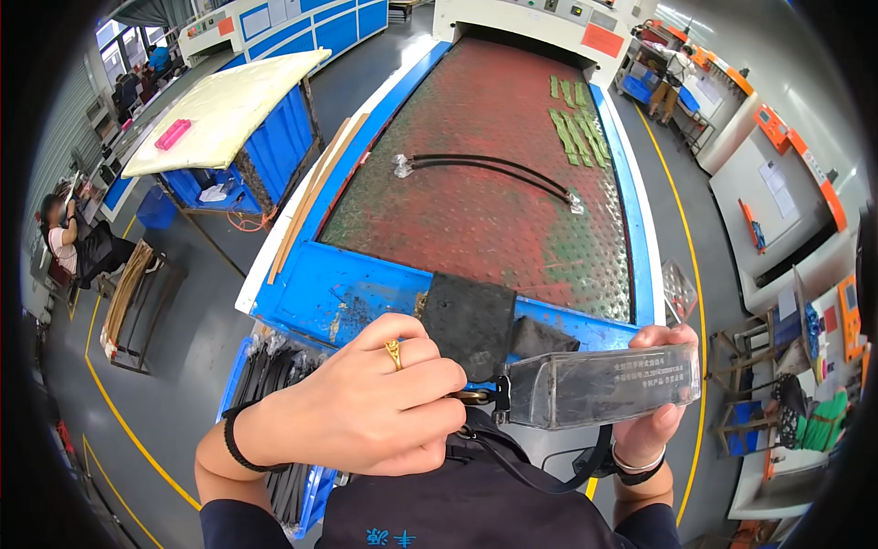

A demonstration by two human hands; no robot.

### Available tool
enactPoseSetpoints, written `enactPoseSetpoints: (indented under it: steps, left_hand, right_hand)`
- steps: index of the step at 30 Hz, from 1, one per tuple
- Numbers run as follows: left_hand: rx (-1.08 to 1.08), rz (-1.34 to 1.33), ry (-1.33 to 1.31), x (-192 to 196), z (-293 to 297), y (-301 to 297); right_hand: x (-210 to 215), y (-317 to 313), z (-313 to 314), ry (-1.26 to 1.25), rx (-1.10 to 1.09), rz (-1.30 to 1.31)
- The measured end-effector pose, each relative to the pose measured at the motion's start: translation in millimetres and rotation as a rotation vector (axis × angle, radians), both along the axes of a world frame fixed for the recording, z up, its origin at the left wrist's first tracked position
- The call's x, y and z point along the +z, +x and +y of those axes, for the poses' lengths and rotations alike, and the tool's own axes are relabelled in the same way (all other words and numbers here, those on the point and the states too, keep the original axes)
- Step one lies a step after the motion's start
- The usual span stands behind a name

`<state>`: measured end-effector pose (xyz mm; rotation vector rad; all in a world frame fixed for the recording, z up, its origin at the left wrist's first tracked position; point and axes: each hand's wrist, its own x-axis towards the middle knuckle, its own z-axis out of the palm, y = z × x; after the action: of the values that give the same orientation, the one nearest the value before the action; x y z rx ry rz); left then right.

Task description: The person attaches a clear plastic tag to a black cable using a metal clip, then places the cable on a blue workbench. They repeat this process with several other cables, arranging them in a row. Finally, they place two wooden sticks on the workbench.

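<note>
My right hand (651, 430) grips a clear, tapered plastic container (599, 386) from its right end, thumb and fingers on opposite sides. A small black fitting (502, 399) sits at the container's narrower left end. Closed beside that fitting is my left hand (375, 393), its fingers pinched on a brass-coloured metal piece (474, 397). Just below, a thin black strap (521, 474) loops down in front of my apron and rises behind the container; its link to the metal piece is partly hidden by my fingers.
Ahead lies a conveyor belt (439, 215) with a blue frame, carrying two long black straps (489, 165) and several green strips (576, 137). A black pad (469, 320) rests on its front edge. At lower left, a blue crate (315, 499) holds black strips. People work farther off.
</note>
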<state>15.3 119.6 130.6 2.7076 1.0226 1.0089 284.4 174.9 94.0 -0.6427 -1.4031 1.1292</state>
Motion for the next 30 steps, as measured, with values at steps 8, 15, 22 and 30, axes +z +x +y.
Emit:
enactPoseSetpoints:
  steps: [8, 15, 22, 30]
  left_hand:
    - [0.007, -0.004, -0.012, 2, -3, 1]
    - [0.025, 0.006, -0.007, 1, -6, 1]
    - [0.045, 0.011, -0.024, 2, -9, 2]
    - [0.104, 0.001, 0.105, -4, -10, 4]
  right_hand:
    - [2, -3, -4, 0.001, -0.034, -0.021]
    - [1, -2, -6, 0.006, -0.067, -0.022]
    - [-3, 4, -5, 0.008, -0.015, 0.097]
    - [0, 19, 1, -0.006, -0.136, 0.248]
